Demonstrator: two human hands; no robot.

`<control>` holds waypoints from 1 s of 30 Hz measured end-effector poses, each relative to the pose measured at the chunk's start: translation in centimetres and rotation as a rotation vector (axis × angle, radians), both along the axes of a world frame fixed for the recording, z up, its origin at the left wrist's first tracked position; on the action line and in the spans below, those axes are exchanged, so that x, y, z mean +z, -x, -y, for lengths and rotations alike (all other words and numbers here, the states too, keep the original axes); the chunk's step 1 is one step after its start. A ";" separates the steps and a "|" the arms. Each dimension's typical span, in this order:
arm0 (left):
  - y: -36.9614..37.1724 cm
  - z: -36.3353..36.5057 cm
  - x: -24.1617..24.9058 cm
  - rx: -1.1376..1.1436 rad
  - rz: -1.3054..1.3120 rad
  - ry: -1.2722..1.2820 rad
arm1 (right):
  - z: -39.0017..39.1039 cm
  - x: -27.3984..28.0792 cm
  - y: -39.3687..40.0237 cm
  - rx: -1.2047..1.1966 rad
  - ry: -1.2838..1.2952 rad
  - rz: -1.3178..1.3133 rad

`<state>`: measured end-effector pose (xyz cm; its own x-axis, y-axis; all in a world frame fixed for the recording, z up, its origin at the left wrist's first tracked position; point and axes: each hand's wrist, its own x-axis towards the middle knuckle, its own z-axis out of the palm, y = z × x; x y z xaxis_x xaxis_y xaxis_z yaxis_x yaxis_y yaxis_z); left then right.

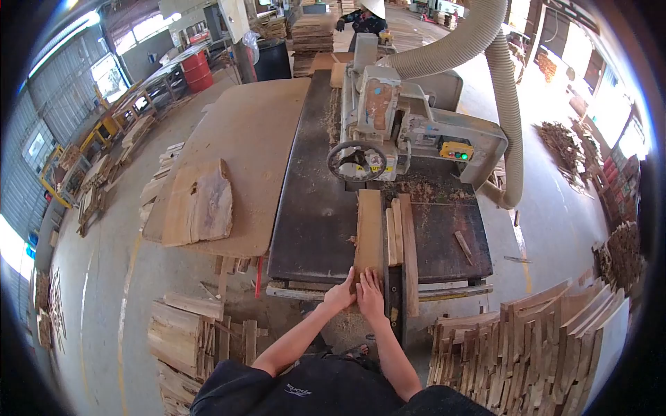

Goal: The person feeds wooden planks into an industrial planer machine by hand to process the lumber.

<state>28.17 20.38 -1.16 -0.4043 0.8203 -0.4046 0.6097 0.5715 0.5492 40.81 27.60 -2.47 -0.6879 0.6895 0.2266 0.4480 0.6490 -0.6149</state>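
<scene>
A long, light wooden board [369,229] lies lengthwise on the dark machine table [312,236], its far end at the saw machine [378,104]. My left hand [341,294] is at the board's near left corner, its thumb up along the edge and its fingers wrapped round the end. My right hand [370,294] lies on the near end of the board with its fingers stretched forward. The two hands are side by side. Narrow wooden strips [395,232] and a longer strip [409,256] lie just right of the board.
A brown side table [250,132] holds rough-edged boards [201,204]. Stacked planks [527,347] stand at the lower right, more planks [177,336] at the lower left. A thick hose [510,125] hangs at the right. Another person [364,24] stands behind the machine.
</scene>
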 end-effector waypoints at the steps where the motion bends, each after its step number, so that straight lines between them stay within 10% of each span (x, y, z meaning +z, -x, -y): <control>1: 0.0 -0.1 -0.4 0.006 -0.012 0.021 | -0.1 0.0 0.0 0.011 0.016 0.035; 30: 6.8 -7.9 1.0 0.111 0.150 -0.068 | -5.3 0.2 7.3 -0.199 -0.282 -0.331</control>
<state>21.37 28.27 -0.18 -0.4330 0.8016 -0.4122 0.4540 0.5890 0.6686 33.47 32.89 -2.29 -0.4083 0.6807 0.6082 0.3903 0.7325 -0.5578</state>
